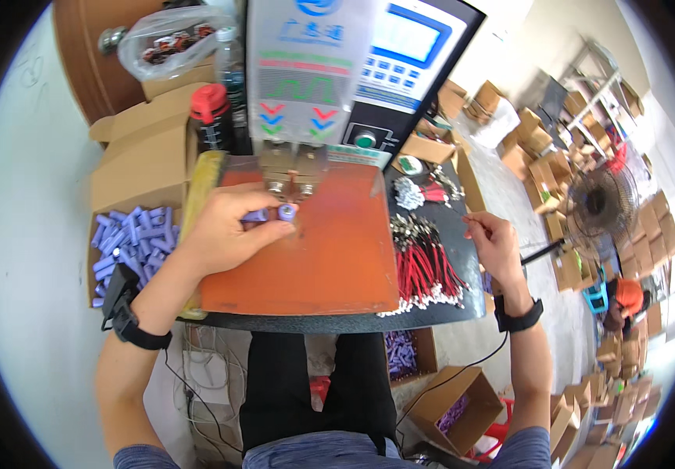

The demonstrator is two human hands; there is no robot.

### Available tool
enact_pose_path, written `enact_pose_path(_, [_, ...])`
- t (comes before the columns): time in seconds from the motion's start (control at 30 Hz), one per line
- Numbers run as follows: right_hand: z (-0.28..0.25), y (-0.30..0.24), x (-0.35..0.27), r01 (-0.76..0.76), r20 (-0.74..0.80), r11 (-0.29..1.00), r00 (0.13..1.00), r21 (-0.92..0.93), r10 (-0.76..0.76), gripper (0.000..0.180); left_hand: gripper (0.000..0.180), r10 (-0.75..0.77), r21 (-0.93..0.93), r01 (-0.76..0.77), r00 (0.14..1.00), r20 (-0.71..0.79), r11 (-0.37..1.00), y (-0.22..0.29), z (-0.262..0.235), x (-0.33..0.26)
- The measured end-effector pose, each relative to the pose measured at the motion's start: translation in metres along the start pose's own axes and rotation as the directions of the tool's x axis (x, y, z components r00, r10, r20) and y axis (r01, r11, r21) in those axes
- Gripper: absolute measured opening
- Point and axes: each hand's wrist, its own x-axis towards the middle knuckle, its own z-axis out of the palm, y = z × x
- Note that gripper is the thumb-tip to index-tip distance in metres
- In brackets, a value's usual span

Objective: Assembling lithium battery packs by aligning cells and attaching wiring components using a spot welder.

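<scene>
My left hand [232, 227] grips purple cylindrical battery cells between thumb and fingers, over the orange work plate [322, 266]. One cell [286, 212] shows its round metal end, just below the two metal electrode tips [291, 187] of the spot welder [310, 78]; whether it touches them I cannot tell. A second cell [256, 216] lies deeper in the hand. My right hand [495, 244] is raised at the right edge of the black table, fingers curled and pinched together; what they hold, if anything, is too small to make out. Left of it lie red and black wire leads [423, 270] with white ends.
An open carton [146, 117] of purple cells [136, 238] stands at the left, behind it a red-capped bottle [211, 113]. More wire parts [423, 191] lie at the table's back right. Below are cartons [454, 410] with cells. A fan [599, 207] stands right; a person [626, 301] is farther off.
</scene>
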Motion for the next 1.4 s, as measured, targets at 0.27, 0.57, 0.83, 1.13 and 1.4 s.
enact_pose_path(0.27, [0.055,-0.126,0.004,0.25,-0.009,0.903,0.965,0.35,-0.264,0.016,0.021,0.035,0.084,-0.04,0.998,0.052,0.996,-0.001,-0.002,0.0])
enact_pose_path(0.57, [0.11,-0.156,0.013,0.434,-0.074,0.779,0.889,0.451,-0.452,0.013,0.02,0.057,0.099,-0.061,0.998,0.037,0.993,-0.007,0.004,0.0])
enact_pose_path(0.83, [0.105,-0.159,0.01,0.562,-0.24,0.65,0.82,0.512,-0.52,0.009,0.021,0.035,0.064,-0.038,0.998,0.053,0.997,-0.007,0.001,0.0])
enact_pose_path(1.13, [0.102,-0.159,0.009,0.604,-0.247,0.605,0.784,0.519,-0.57,0.008,0.021,0.022,0.134,-0.03,0.998,0.065,0.991,-0.002,0.0,0.001])
enact_pose_path(1.4, [0.104,-0.161,0.008,0.611,-0.251,0.596,0.777,0.521,-0.578,0.01,0.021,0.032,0.099,-0.037,0.998,0.054,0.994,-0.003,0.001,0.001])
